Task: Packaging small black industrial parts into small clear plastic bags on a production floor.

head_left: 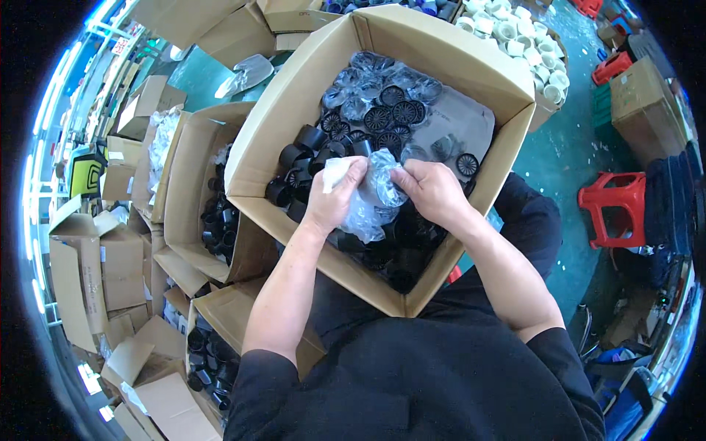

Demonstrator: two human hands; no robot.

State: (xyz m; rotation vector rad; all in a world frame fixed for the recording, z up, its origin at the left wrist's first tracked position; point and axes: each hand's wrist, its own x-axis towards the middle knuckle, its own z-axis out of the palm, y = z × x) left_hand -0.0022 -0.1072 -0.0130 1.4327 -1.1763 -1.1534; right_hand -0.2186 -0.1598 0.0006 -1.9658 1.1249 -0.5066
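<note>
Both hands work on a crinkled clear plastic bag over a large open cardboard box. My left hand pinches its left side, with something white at the fingers that I cannot make out. The thumb and fingers of my right hand grip the bag's right side. Whether anything is inside the bag cannot be seen clearly. Below lie black round plastic parts with slotted, wheel-like faces, some loose and some wrapped in clear bags. A cardboard sheet lies among them.
More open boxes of black parts stand at the left. A box of white cup-like parts is at the far right. On the green floor are a red plastic stool and a closed carton. Plastic film lies beyond the box.
</note>
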